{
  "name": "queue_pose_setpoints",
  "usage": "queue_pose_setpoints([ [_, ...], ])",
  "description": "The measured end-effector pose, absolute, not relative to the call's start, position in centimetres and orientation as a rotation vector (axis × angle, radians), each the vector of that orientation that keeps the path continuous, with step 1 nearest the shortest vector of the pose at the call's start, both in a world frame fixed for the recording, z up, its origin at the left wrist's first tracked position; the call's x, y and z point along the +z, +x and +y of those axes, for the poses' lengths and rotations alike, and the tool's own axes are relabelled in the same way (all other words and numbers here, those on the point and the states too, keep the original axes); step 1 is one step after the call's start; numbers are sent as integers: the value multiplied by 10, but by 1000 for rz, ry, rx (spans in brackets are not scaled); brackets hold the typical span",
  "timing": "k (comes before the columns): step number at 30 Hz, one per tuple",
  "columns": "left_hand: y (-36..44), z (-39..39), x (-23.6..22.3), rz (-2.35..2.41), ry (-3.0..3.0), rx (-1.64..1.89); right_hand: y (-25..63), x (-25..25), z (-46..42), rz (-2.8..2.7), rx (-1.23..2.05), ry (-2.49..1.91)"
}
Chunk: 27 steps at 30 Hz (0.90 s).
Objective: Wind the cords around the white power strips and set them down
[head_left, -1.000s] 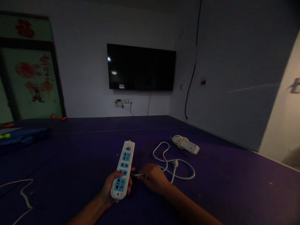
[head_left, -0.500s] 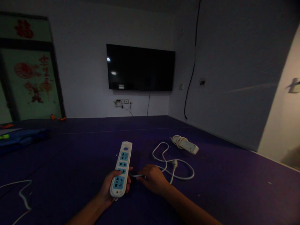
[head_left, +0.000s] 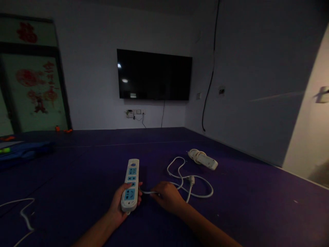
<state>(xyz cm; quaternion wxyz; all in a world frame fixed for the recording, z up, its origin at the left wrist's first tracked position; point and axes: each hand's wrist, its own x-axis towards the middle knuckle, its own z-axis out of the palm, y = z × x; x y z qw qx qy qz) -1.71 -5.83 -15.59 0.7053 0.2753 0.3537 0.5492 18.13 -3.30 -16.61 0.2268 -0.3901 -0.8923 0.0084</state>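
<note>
A white power strip (head_left: 131, 171) with blue socket faces is gripped around its near half by my left hand (head_left: 118, 202), thumb on top and fingers curled under the right side. Just right of it, my right hand (head_left: 168, 197) pinches the strip's white cord (head_left: 147, 192) near the strip. Beyond the right hand the rest of the cord lies in loose loops on the purple surface, with the white plug (head_left: 191, 179) resting among them. Farther back on the right sits a second white power strip (head_left: 207, 161), its own cord wound around one end.
The purple surface (head_left: 97, 161) stretches to the walls. At left lie another white cable (head_left: 25, 216) and blue cloth-like items (head_left: 28, 151); small orange objects (head_left: 57, 128) stand farther back. A television (head_left: 154, 75) hangs on the far wall, and a black cable (head_left: 209, 89) runs down the right wall.
My left hand has shifted the power strip slightly to the left, tipping its far end lower and more upright in view. The right hand stays nearly in place, pinching the cord.
</note>
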Motion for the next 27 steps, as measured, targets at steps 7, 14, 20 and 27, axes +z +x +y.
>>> queue_pose_setpoints([
  [7, -17, -57, -157, 804, 591, 1218, 181, -168, -31, -2459, 31, -1101],
  [14, -17, -54, -159, 812, 550, 1219, 182, -169, -32, -2446, 53, -1103],
  [20, -14, -53, -158, 845, 524, 1317, 181, -167, -34, -2435, 56, -1106],
  [27, -23, -52, -154, 939, 529, 1264, 182, -165, -32, -2426, 33, -1127],
])
